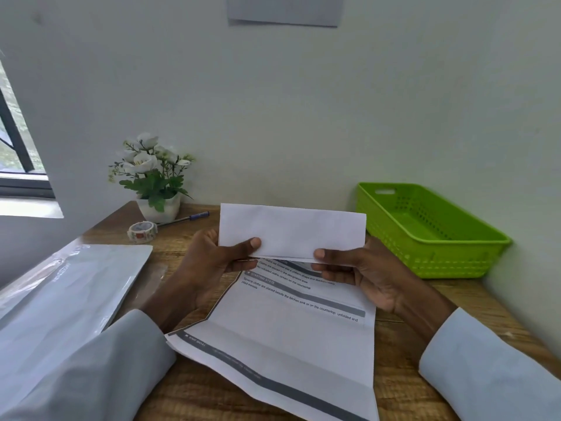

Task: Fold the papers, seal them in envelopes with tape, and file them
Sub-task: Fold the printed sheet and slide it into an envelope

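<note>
Printed paper (291, 338), light, limp and easily creased, is pinched at its folded top panel by left hand (212, 268) and right hand (361, 275); best gripped near the edges.

Brightness: moderate, soft and even daylight.
Source: window (18, 141) at far left.
Shadows: faint, diffuse; a soft one lay under the green basket (431, 229).
Glare: bright sheen on the plastic sleeve (69, 284).
Distortion: wide-angle bending at the edges.
Focus: printed text on the paper (291, 323) partly legible; sleeves (498, 369) soft.
</note>
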`<state>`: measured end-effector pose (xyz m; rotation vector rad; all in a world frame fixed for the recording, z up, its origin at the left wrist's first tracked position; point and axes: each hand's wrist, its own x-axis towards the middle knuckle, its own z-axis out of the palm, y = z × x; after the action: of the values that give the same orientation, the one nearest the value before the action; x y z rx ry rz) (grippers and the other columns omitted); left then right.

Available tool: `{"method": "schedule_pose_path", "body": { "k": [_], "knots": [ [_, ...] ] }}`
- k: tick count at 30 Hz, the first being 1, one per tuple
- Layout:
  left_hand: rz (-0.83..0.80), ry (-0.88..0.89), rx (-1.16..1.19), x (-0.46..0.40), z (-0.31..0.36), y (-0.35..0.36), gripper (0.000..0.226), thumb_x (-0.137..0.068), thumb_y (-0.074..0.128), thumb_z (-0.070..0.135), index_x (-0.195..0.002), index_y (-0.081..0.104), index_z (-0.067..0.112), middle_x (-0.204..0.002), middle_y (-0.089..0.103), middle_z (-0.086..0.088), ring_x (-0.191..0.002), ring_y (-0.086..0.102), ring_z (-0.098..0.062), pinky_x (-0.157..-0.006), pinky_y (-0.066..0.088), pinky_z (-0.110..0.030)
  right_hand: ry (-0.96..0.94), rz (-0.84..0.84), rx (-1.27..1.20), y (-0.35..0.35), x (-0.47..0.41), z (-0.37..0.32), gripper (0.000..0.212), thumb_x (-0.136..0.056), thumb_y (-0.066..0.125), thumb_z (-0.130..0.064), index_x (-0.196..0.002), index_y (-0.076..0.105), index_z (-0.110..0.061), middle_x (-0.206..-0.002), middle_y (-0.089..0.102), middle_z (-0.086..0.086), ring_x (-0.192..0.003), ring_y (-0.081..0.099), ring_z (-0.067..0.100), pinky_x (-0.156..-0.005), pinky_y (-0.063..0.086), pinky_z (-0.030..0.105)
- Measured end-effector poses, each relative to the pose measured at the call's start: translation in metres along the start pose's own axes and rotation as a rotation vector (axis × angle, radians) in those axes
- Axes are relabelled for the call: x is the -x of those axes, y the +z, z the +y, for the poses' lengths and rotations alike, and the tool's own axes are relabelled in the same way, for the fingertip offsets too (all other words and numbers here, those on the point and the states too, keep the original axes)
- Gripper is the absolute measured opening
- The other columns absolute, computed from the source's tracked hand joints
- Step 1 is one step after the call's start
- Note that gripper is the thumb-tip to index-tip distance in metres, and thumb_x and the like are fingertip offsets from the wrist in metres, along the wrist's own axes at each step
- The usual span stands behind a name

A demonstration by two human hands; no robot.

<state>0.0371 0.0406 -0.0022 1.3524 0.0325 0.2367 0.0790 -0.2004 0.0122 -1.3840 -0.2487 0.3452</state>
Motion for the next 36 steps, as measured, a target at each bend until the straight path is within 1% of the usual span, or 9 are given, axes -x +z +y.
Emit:
{"method": "schedule_pose_path", "body": {
  "k": [7,12,16,19,22,25,29,32,36],
  "knots": [
    [-0.040,-0.121,-0.153,-0.005,0.000,-0.010,0.033,-0.072,0.077,0.011,-0.102,0.070,0.001,-0.095,0.076,-0.013,-0.075,0.074,-0.024,-0.062,0.060,-0.024,0.063,0.128,0.020,-0.012,-0.004,-0.001,0.036,-0.073,0.076,0.002,-0.108,0.067,0.006,-0.092,0.076,0.014,-0.067,0.074,0.024,-0.059,0.061,0.024],
    [-0.019,-0.186,-0.283,-0.010,-0.003,-0.019,0.027,-0.078,0.076,0.009,-0.103,0.071,0.001,-0.085,0.076,-0.013,-0.065,0.072,-0.016,-0.051,0.055,-0.018,0.117,0.231,0.037,-0.024,-0.011,0.001,0.028,-0.071,0.076,0.009,-0.098,0.068,0.010,-0.091,0.074,0.018,-0.066,0.071,0.022,-0.051,0.057,0.022],
    [0.052,-0.204,-0.632,-0.015,-0.009,-0.025,0.025,-0.074,0.082,0.016,-0.094,0.071,0.006,-0.066,0.073,-0.009,-0.050,0.063,-0.010,-0.048,0.051,-0.019,0.143,0.240,0.282,-0.025,-0.007,0.009,0.022,-0.069,0.079,0.011,-0.088,0.069,0.006,-0.084,0.074,0.017,-0.062,0.069,0.020,-0.051,0.058,0.023],
    [0.037,-0.091,-1.041,-0.016,-0.008,-0.023,0.038,-0.073,0.082,0.035,-0.103,0.069,0.015,-0.083,0.074,-0.001,-0.066,0.063,-0.009,-0.055,0.045,-0.021,0.068,0.251,0.637,-0.027,-0.007,0.009,0.038,-0.067,0.087,-0.009,-0.100,0.070,-0.004,-0.071,0.072,0.007,-0.053,0.063,0.016,-0.047,0.049,0.025],
    [0.067,-0.038,-1.296,-0.014,-0.005,-0.021,0.063,-0.073,0.076,0.050,-0.123,0.059,0.016,-0.115,0.066,-0.005,-0.094,0.057,-0.016,-0.070,0.041,-0.026,0.019,0.334,1.258,-0.031,-0.009,0.002,0.072,-0.059,0.083,-0.059,-0.116,0.063,-0.021,-0.100,0.069,-0.002,-0.088,0.066,0.017,-0.067,0.049,0.030],
    [0.033,-0.013,-1.296,-0.011,-0.001,-0.019,0.068,-0.074,0.072,0.057,-0.126,0.057,0.016,-0.115,0.065,-0.005,-0.092,0.057,-0.015,-0.071,0.042,-0.028,-0.138,0.358,1.352,-0.021,-0.005,-0.015,0.073,-0.062,0.075,-0.068,-0.118,0.061,-0.023,-0.115,0.060,-0.004,-0.101,0.059,0.016,-0.079,0.049,0.032],
    [0.051,0.062,-1.143,0.001,0.028,-0.020,0.037,-0.081,0.071,0.047,-0.096,0.067,0.013,-0.059,0.068,0.002,-0.043,0.061,-0.008,-0.045,0.045,-0.019,-0.408,0.283,1.140,0.011,-0.012,-0.041,0.043,-0.074,0.076,-0.052,-0.106,0.069,-0.024,-0.101,0.066,-0.009,-0.087,0.061,0.011,-0.072,0.045,0.026],
    [0.110,0.171,-1.018,0.016,0.056,-0.032,0.028,-0.083,0.072,0.038,-0.082,0.071,0.010,-0.056,0.068,-0.005,-0.045,0.065,-0.017,-0.046,0.055,-0.027,-0.512,0.149,1.071,0.049,-0.027,-0.051,0.028,-0.077,0.075,-0.046,-0.095,0.073,-0.025,-0.088,0.071,-0.012,-0.076,0.065,0.007,-0.067,0.046,0.025],
    [0.253,0.289,-1.078,0.036,0.078,-0.065,0.020,-0.083,0.073,0.036,-0.076,0.071,0.017,-0.055,0.067,0.004,-0.046,0.064,-0.008,-0.049,0.051,-0.023,-0.557,-0.068,1.076,0.115,-0.044,-0.050,0.021,-0.080,0.073,-0.041,-0.093,0.074,-0.024,-0.085,0.072,-0.012,-0.075,0.066,0.005,-0.067,0.050,0.024]
  ]
}}
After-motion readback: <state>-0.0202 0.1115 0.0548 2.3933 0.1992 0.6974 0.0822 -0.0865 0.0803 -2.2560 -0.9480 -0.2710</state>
